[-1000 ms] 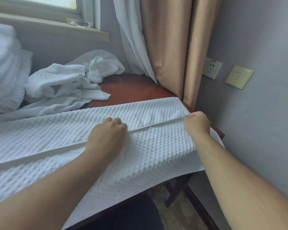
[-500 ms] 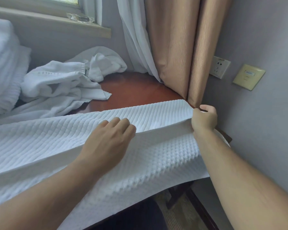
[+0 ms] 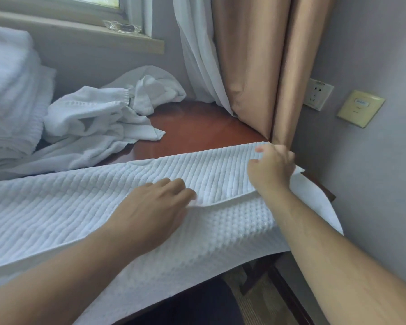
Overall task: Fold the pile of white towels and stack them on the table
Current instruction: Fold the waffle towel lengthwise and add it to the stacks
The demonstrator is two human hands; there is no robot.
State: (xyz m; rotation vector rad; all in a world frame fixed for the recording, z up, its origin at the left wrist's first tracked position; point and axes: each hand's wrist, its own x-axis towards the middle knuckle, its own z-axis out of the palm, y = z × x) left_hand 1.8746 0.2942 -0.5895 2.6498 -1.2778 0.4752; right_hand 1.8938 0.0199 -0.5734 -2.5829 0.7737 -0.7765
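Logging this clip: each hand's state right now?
Left hand: open, fingers flat on the white waffle-weave towel.
Right hand: grips the towel's folded right end.

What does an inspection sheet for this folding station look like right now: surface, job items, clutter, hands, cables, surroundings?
Surface: dark red-brown polished wooden table, bare at the back right.
Job's things: white waffle-weave towel spread across the near edge, front part hanging off; folded white towel stack at left; crumpled white towel pile behind.
Clutter: nothing seen on the table.
Hands: left hand flat on the towel at its folded edge; right hand grips the towel's right end, blurred.
Cables: nothing seen.
Surroundings: tan curtain and white sheer curtain; clear glass ashtray on the windowsill; white wall socket; beige wall plate.
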